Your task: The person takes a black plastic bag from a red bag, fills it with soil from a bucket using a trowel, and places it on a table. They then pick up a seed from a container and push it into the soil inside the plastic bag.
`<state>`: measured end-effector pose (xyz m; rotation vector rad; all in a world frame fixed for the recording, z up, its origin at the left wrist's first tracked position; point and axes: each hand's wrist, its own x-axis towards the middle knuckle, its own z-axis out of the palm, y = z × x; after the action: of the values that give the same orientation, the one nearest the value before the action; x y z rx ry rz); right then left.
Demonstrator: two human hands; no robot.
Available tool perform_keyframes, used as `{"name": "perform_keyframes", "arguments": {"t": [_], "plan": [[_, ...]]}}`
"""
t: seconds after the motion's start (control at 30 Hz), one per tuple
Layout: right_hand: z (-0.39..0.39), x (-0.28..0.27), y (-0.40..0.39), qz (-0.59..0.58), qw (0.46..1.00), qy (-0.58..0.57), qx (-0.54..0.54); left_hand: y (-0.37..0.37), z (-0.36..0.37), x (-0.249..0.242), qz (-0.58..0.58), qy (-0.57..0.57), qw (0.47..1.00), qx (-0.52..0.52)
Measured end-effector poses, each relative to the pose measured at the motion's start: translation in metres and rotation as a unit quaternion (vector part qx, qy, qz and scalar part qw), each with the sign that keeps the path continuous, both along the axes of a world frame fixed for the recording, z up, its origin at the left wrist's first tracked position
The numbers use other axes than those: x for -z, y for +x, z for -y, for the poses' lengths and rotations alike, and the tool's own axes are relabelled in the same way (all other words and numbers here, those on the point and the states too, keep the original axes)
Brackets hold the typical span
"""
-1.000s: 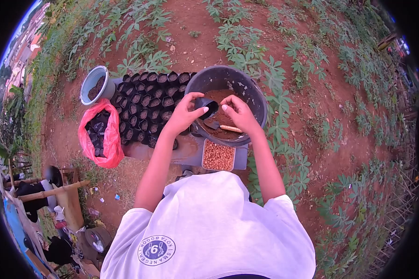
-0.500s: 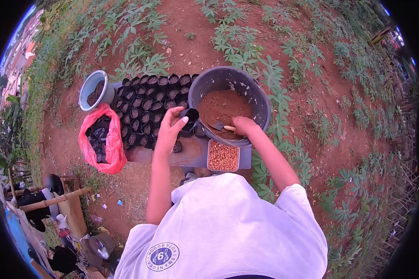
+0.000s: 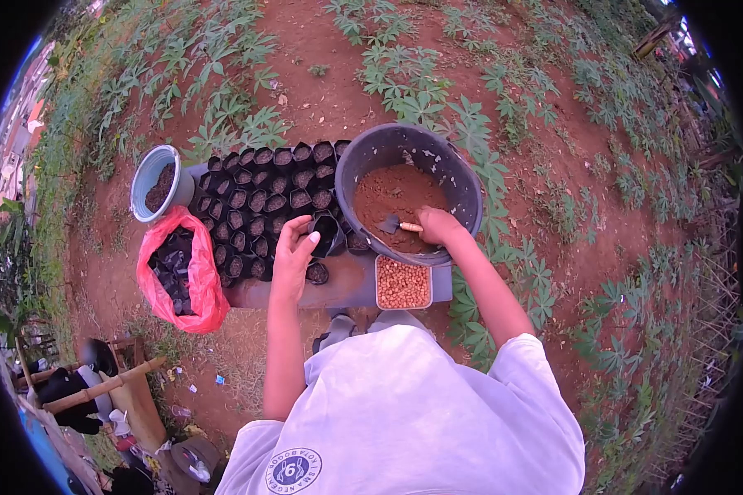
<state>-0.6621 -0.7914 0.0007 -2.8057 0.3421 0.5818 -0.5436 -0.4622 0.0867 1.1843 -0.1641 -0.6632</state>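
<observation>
My left hand point(image 3: 290, 262) is closed on the rim of a black plastic seedling bag point(image 3: 330, 238), its mouth facing up beside the bucket. My right hand point(image 3: 438, 226) grips a small trowel by its light wooden handle point(image 3: 409, 227). The trowel's dark blade point(image 3: 390, 223) lies at the surface of the brown soil point(image 3: 400, 188) inside a large black bucket point(image 3: 468, 183). Rows of soil-filled black seedling bags point(image 3: 276, 183) stand left of the bucket. One filled bag point(image 3: 317, 273) sits apart, just right of my left hand.
A square tub of tan seeds or pellets point(image 3: 404, 283) rests at the table's point(image 3: 351, 285) near edge. To the left are a pink plastic bag point(image 3: 209, 307) of black pieces and a pale blue bucket point(image 3: 184, 191) holding dark soil. Leafy plants point(image 3: 491, 165) grow behind; a person sits at lower left.
The trowel blade shows more above the soil than before. My left hand still holds the black bag, a little lower in view. The whole view has shifted slightly.
</observation>
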Motion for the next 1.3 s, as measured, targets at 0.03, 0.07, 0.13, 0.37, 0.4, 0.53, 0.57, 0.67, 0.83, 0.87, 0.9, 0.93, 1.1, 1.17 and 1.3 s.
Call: {"name": "perform_keyframes", "arguments": {"t": [0.03, 0.07, 0.13, 0.37, 0.4, 0.53, 0.57, 0.67, 0.83, 0.87, 0.9, 0.93, 1.1, 1.17, 1.3], "plan": [[-0.001, -0.004, 0.0, 0.001, 1.0, -0.001, 0.002, 0.002, -0.002, 0.002, -0.001, 0.002, 1.0, 0.004], [-0.002, -0.008, 0.0, 0.004, 1.0, -0.003, 0.009, 0.004, -0.004, 0.004, -0.002, 0.005, 1.0, 0.008], [-0.002, -0.01, 0.0, 0.007, 1.0, -0.005, 0.02, 0.009, -0.01, 0.005, -0.003, 0.01, 1.0, 0.017], [-0.005, -0.012, -0.002, 0.069, 0.998, -0.008, 0.003, 0.021, -0.027, 0.018, -0.015, 0.01, 0.999, 0.03], [-0.005, -0.013, -0.003, 0.077, 0.997, -0.017, -0.02, 0.021, -0.028, 0.018, -0.02, 0.017, 0.999, 0.036], [-0.005, -0.015, -0.001, 0.072, 0.996, -0.02, -0.051, 0.02, -0.03, 0.015, -0.031, 0.028, 0.997, 0.066], [-0.005, -0.015, -0.001, 0.072, 0.996, -0.011, -0.048, 0.02, -0.031, 0.015, -0.038, 0.031, 0.996, 0.074], [-0.005, -0.015, -0.001, 0.066, 0.998, 0.009, -0.021, 0.022, -0.029, 0.013, -0.04, 0.032, 0.996, 0.075], [-0.001, -0.011, -0.001, 0.064, 0.997, 0.024, 0.024, 0.027, -0.018, 0.008, -0.029, 0.013, 0.997, 0.067], [-0.001, -0.012, -0.002, 0.066, 0.997, 0.032, 0.036, 0.029, -0.015, 0.009, -0.023, 0.016, 0.998, 0.06], [-0.001, -0.014, -0.001, 0.069, 0.996, 0.04, 0.047, 0.03, -0.012, 0.007, -0.017, 0.019, 0.998, 0.052], [-0.001, -0.017, -0.001, 0.071, 0.996, 0.042, 0.044, 0.03, -0.01, 0.004, -0.016, 0.021, 0.998, 0.049], [0.0, -0.037, -0.002, 0.146, 0.985, 0.077, 0.048, 0.034, 0.001, -0.007, -0.033, 0.028, 0.999, 0.017], [0.001, -0.046, -0.004, 0.159, 0.983, 0.085, 0.039, 0.038, 0.002, -0.003, -0.02, 0.045, 0.999, 0.007], [0.007, -0.078, -0.006, 0.209, 0.973, 0.094, -0.003, 0.035, 0.015, -0.011, -0.009, 0.064, 0.998, 0.0]]}}
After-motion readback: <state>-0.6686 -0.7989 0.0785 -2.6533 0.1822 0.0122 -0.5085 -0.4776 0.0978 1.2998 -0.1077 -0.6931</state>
